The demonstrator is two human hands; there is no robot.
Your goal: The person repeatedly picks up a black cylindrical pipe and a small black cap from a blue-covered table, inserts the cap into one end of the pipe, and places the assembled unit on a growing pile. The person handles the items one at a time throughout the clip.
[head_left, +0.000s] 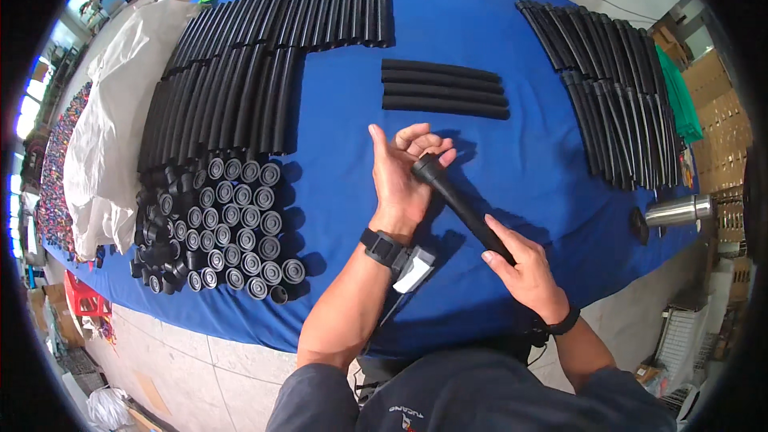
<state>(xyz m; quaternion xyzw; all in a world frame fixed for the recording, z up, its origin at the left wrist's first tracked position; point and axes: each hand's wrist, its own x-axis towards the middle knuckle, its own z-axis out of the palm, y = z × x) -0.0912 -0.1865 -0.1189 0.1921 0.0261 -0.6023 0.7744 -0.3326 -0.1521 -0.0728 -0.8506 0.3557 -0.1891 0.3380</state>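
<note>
Right hand [524,266] clamped round the near end of a black tube [466,210], left hand [400,182] open, palm up, beside the black cap [426,166] at its far end, contact hard to tell! The tube slants between them over the blue cloth [340,132]; best, I'd judge, to hold that right grip firm and press the cap squarely along the tube's line. Just beyond, four loose tubes [444,90]; left, round caps [231,215] near, tube rows [232,100] far; far right, more tubes [596,44]
</note>
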